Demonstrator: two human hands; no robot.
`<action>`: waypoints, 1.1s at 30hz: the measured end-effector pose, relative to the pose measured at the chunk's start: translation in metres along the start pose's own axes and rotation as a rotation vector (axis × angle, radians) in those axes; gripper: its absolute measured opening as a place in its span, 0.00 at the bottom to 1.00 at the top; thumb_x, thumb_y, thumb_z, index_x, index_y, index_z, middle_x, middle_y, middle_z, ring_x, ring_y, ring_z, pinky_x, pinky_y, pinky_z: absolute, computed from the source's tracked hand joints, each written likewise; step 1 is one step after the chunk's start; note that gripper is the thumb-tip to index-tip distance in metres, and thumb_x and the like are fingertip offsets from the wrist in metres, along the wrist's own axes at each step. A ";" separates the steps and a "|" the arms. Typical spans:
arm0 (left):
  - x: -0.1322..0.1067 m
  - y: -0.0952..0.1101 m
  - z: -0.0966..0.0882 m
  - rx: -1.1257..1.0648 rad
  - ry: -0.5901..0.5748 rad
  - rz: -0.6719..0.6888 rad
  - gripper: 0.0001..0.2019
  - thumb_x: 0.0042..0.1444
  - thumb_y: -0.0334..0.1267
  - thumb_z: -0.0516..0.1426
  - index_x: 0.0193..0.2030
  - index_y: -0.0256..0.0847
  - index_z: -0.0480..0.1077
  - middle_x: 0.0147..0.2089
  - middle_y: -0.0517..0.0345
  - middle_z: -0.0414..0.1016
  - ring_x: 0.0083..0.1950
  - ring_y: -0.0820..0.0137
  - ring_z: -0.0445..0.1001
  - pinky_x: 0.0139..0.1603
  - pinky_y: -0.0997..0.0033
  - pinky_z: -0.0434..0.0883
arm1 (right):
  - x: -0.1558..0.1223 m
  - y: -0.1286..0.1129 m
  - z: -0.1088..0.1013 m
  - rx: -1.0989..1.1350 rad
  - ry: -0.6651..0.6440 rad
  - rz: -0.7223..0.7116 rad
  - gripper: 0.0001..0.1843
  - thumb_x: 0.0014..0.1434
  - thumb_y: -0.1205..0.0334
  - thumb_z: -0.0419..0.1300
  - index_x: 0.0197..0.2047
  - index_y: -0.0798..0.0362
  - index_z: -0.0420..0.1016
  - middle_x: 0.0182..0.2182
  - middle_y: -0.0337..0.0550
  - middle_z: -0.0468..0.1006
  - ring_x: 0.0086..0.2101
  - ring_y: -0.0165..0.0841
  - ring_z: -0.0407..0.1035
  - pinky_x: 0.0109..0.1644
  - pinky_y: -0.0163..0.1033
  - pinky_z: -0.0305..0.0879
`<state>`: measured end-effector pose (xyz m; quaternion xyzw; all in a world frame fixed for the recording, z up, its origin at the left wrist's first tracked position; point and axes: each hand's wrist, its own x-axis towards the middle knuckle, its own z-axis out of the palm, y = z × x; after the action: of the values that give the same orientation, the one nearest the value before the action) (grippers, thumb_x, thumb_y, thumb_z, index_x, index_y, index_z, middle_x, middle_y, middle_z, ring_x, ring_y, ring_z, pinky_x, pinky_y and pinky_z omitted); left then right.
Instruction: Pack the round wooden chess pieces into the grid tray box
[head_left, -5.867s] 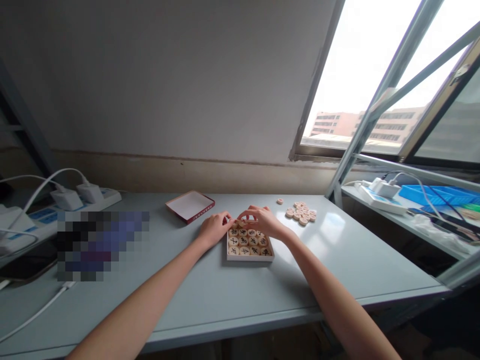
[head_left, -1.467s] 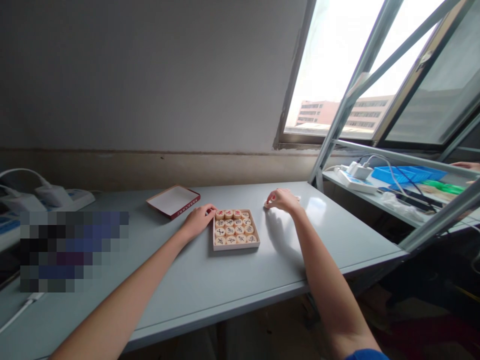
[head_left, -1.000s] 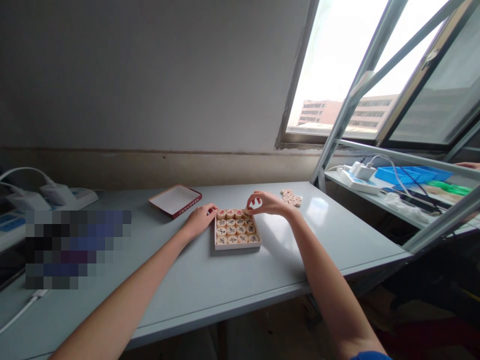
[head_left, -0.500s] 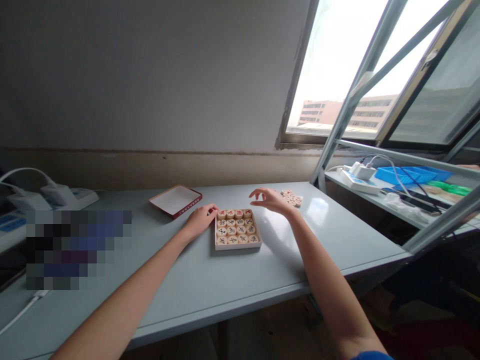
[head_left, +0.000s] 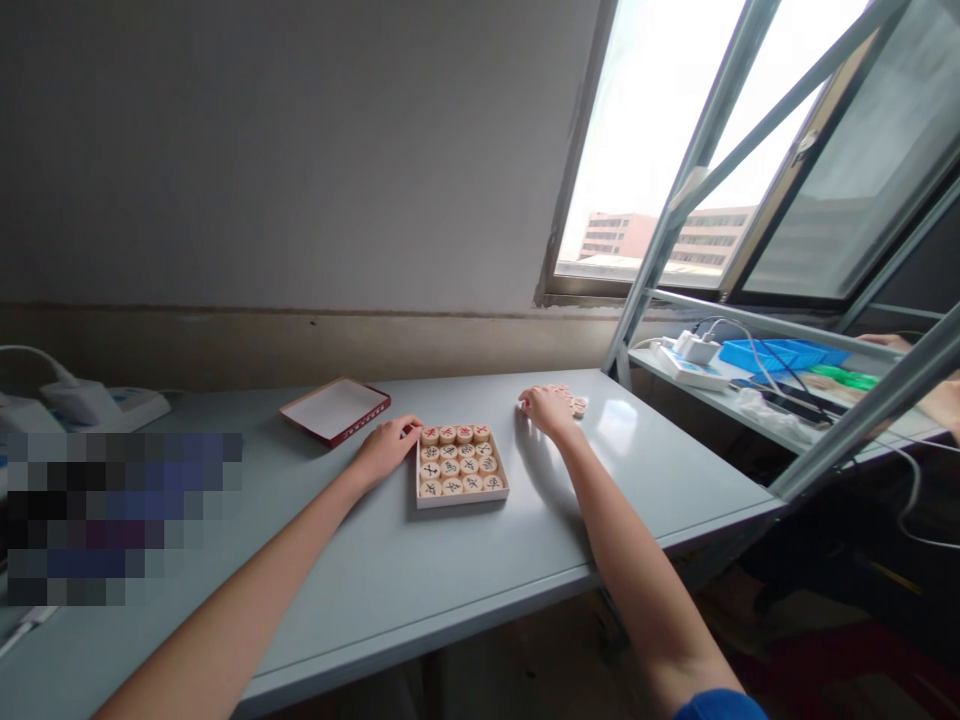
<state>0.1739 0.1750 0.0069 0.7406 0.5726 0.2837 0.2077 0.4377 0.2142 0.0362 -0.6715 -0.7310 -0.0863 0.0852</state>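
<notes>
A shallow white box [head_left: 463, 498] holds rows of round wooden Chinese chess pieces [head_left: 458, 465], the far row marked in red and the nearer rows in black. My left hand [head_left: 388, 446] grips the box's far left corner, its fingers bent around the edge. To the right and farther back, my right hand [head_left: 547, 408] is lowered beside a heap of loose chess pieces [head_left: 578, 407], partly covering it. Its fingers are curled together, and what lies between the fingertips is too small to make out.
The red box lid [head_left: 335, 408] lies upturned at the back left. Power strips [head_left: 142, 408] with plugs stand at the left. Beyond a metal frame [head_left: 652, 265] on the right are a blue tray [head_left: 780, 354], cables and another person's hands [head_left: 941, 405].
My right hand has moved back and lowered to the loose pieces, its fingers curling in. My left hand stays at the box corner. The whole view has shifted slightly, and another person's hands appear at right.
</notes>
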 end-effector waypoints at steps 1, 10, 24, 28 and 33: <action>0.000 0.000 0.000 0.000 -0.001 0.000 0.15 0.50 0.43 0.45 0.35 0.41 0.69 0.39 0.53 0.76 0.41 0.63 0.72 0.42 0.69 0.65 | -0.001 -0.002 -0.002 0.021 0.009 -0.015 0.14 0.55 0.67 0.50 0.39 0.53 0.75 0.36 0.48 0.77 0.38 0.37 0.68 0.42 0.37 0.55; 0.000 0.000 0.000 -0.024 -0.008 0.015 0.15 0.50 0.45 0.45 0.34 0.42 0.69 0.39 0.54 0.75 0.41 0.63 0.71 0.45 0.67 0.64 | -0.005 -0.036 -0.012 0.532 0.136 -0.435 0.10 0.56 0.61 0.54 0.38 0.54 0.73 0.34 0.43 0.75 0.33 0.28 0.68 0.39 0.32 0.60; 0.001 -0.002 0.000 -0.021 -0.007 0.045 0.15 0.51 0.43 0.45 0.35 0.41 0.70 0.38 0.54 0.76 0.41 0.64 0.72 0.43 0.70 0.65 | -0.031 -0.090 -0.008 0.686 -0.058 -0.851 0.09 0.52 0.64 0.59 0.38 0.52 0.73 0.36 0.42 0.70 0.32 0.26 0.65 0.38 0.32 0.61; 0.000 -0.001 0.000 -0.022 -0.009 0.054 0.15 0.51 0.44 0.45 0.35 0.40 0.70 0.38 0.54 0.75 0.40 0.64 0.72 0.42 0.70 0.65 | -0.032 -0.090 -0.008 0.659 -0.064 -0.847 0.09 0.52 0.66 0.58 0.39 0.52 0.72 0.35 0.41 0.71 0.31 0.26 0.65 0.37 0.31 0.61; 0.001 -0.002 0.001 -0.021 -0.001 0.060 0.15 0.51 0.43 0.45 0.34 0.40 0.69 0.38 0.53 0.75 0.40 0.64 0.71 0.42 0.69 0.65 | -0.031 -0.090 -0.009 0.632 -0.034 -0.858 0.09 0.52 0.63 0.59 0.39 0.52 0.72 0.35 0.41 0.71 0.31 0.26 0.65 0.37 0.32 0.60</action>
<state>0.1728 0.1771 0.0051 0.7555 0.5469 0.2953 0.2070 0.3505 0.1741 0.0367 -0.2551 -0.9316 0.1219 0.2282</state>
